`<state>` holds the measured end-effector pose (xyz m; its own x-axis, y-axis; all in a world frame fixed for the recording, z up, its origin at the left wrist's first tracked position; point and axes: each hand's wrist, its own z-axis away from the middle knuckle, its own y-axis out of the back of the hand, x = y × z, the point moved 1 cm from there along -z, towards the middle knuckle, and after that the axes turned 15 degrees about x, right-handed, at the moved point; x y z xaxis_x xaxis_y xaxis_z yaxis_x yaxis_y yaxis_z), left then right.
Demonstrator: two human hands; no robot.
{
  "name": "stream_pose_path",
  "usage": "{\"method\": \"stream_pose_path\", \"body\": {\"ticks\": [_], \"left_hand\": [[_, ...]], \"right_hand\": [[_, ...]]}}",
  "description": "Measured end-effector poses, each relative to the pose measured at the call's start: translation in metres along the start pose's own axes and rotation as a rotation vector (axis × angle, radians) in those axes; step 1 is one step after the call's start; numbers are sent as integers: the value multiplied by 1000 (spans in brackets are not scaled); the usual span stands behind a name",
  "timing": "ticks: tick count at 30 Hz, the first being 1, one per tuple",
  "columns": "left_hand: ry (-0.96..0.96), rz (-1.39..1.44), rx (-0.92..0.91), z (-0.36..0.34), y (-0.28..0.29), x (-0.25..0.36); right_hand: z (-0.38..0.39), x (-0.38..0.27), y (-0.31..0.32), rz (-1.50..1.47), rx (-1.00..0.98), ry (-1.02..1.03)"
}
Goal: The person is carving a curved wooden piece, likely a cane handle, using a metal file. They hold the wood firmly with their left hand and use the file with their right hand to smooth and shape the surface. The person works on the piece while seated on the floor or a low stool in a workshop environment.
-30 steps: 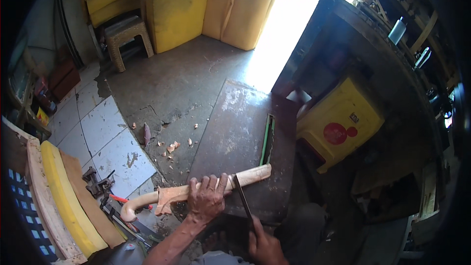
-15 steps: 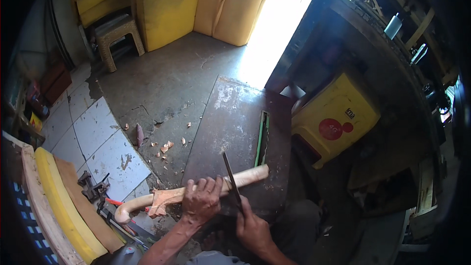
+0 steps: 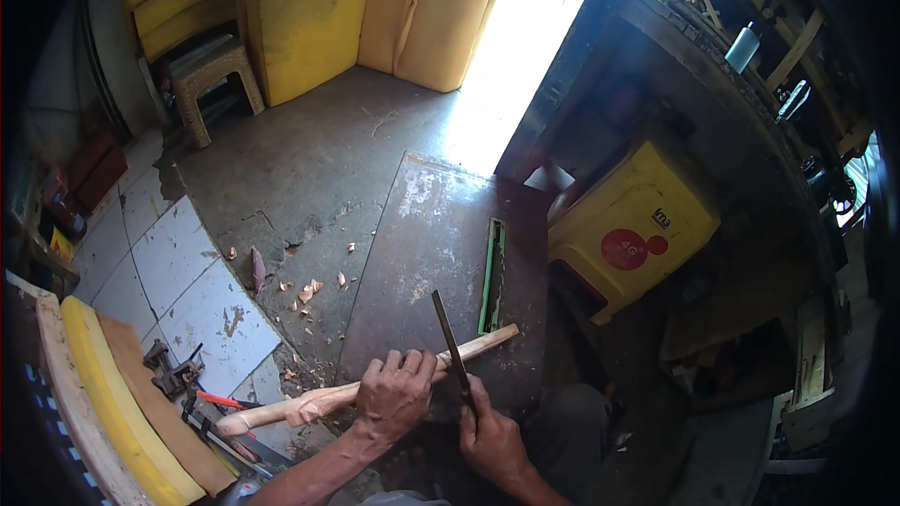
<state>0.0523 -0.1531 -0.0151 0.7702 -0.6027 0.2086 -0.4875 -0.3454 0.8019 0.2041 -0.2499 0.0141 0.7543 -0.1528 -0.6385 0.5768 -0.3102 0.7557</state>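
My left hand is wrapped over a pale carved wooden piece, a long bar with a thicker, shaped part toward its left end. The bar slants up to the right, and its far end lies over a dark board. In my right hand is a narrow dark metal file, gripped by its lower end. Its blade points up and away, crossing the wood just right of my left fingers. Whether the file's face presses on the wood, I cannot tell.
A green slotted tool lies on the board. Wood shavings litter the floor to its left, near white tiles and a dark metal clamp. A yellow plastic stool lies tipped at right; yellow foam pads stand behind.
The wooden piece has rolled in my left hand, so its hooked end and raised orange-brown part now look flatter. My right hand and the file have shifted slightly right. The whole view has tilted a little.
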Motion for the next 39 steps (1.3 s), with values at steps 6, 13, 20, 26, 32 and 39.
{"method": "stream_pose_path", "body": {"ticks": [6, 13, 20, 26, 32, 39], "left_hand": [[-173, -47, 122, -12, -14, 9], [-89, -54, 75, -13, -17, 2], [-16, -165, 84, -10, -29, 16], [49, -210, 69, -6, -28, 25], [121, -221, 90, -8, -34, 28], [134, -262, 98, -9, -35, 25]], "right_hand": [[-1, 6, 7, -13, 47, -6], [-6, 10, 1, -34, 40, -38], [-1, 13, -1, 42, 90, 28], [40, 5, 39, -7, 4, -42], [33, 6, 36, 6, -51, -75], [25, 11, 33, 145, -38, 25]]}}
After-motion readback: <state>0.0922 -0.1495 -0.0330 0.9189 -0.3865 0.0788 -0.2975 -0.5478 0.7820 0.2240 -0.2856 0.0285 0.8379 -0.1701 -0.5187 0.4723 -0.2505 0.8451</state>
